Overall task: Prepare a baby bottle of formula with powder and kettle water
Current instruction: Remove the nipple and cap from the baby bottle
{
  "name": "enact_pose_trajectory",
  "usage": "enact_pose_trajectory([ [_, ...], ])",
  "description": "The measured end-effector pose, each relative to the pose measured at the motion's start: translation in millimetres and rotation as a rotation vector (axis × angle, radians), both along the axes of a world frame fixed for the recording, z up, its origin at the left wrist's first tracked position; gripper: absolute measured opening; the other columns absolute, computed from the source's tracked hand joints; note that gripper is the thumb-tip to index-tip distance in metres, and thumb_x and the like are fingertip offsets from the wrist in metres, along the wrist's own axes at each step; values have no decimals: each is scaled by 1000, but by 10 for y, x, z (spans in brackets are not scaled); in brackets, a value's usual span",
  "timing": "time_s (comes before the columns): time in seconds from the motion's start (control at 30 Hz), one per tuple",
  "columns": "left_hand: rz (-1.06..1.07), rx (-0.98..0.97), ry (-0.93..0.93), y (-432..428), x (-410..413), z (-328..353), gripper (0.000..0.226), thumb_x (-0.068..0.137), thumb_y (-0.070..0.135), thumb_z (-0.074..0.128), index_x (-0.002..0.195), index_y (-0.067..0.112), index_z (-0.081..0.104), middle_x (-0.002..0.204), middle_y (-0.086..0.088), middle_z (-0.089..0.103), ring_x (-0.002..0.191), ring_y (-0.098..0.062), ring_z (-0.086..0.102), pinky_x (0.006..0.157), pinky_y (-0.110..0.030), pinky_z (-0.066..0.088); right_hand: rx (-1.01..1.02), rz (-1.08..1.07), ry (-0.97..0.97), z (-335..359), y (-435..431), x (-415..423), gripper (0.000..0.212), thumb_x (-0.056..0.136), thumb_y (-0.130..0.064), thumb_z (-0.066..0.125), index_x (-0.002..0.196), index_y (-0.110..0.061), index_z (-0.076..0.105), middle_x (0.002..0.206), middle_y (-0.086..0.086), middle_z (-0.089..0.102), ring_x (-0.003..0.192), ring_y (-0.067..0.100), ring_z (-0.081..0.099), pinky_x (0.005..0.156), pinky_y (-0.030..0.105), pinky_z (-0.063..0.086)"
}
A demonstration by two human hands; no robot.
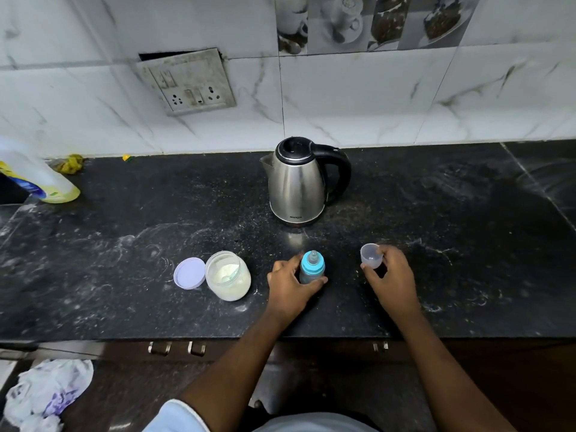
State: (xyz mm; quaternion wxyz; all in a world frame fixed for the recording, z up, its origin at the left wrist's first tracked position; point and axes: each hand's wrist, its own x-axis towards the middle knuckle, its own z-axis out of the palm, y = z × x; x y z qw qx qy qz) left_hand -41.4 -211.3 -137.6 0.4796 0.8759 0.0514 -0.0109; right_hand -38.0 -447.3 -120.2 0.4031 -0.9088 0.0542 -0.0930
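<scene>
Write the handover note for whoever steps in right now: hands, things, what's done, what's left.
Left hand grips the baby bottle, upright on the counter.
Right hand holds the clear cap, off the bottle.
Formula jar stands open left of the bottle, its lilac lid lying beside it.
Kettle stands behind, lid shut.
Done: jar opened, cap removed.
Left, probably: take off the blue teat collar, add powder and kettle water, then close. Cannot tell what the bottle contains.
</scene>
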Motion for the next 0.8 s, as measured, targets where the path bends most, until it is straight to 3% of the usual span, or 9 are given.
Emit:
enact_pose_trajectory([
  [0.13,-6,5,-3,5,-2,-16,64,70,63,83,128,40,68,115,12,70,113,-7,48,111,-44,41,-132,31,34,-136,-12,-36,23,90,-13,79,100,-14,58,129,9,62,115,24,62,86,27,45],
  [0.3,-1,26,-20,2,-15,6,61,75,55,89,130,39,67,113,16,69,112,-7,48,111,-45,40,-79,30,31,-157,-33,-56,38,87,-12,83,118,-9,62,145,13,56,136,28,53,104,31,41],
  [0.4,-18,20,-40,4,-40,35,63,74,56,90,130,38,67,110,26,61,113,-7,48,111,-47,44,-133,12,-12,-111,-13,-83,41,88,-21,81,125,-14,63,150,9,53,140,29,48,112,45,41],
  [0.47,-14,1,-13,15,-58,73,82,68,64,89,141,41,60,121,20,58,124,-8,46,117,-47,42,-269,-38,-95,-42,59,-137,40,89,-28,80,124,-18,64,148,5,56,139,31,48,109,55,36],
  [0.53,-30,-11,70,47,-72,148,111,63,67,90,159,43,39,145,4,49,141,-14,39,127,-45,30,-290,-6,-169,69,194,-195,41,90,-31,79,127,-22,63,144,-1,59,136,28,47,104,50,31],
  [0.6,-74,-18,110,100,-91,253,127,64,69,89,167,43,20,161,0,36,153,-17,28,131,-46,21,-185,149,-136,140,351,-203,52,88,-41,74,135,-25,58,142,-5,59,133,21,48,103,42,32],
  [0.67,-114,-87,60,181,-94,362,122,69,67,86,167,43,19,165,8,34,156,-9,28,131,-43,23,-12,310,-8,127,505,-166,71,82,-52,70,145,-24,52,142,-7,58,132,15,50,109,39,38],
  [0.73,-192,-198,19,256,-39,448,107,79,47,89,166,37,27,164,17,40,154,4,33,131,-36,28,76,404,99,104,665,-111,83,76,-53,74,150,-25,49,142,-11,57,131,12,50,112,33,39],
  [0.8,-278,-233,41,311,51,514,92,87,22,88,162,33,36,158,16,53,148,4,45,128,-37,34,184,440,167,142,801,-44,76,76,-39,85,145,-34,53,135,-21,60,126,4,53,106,26,41],
])
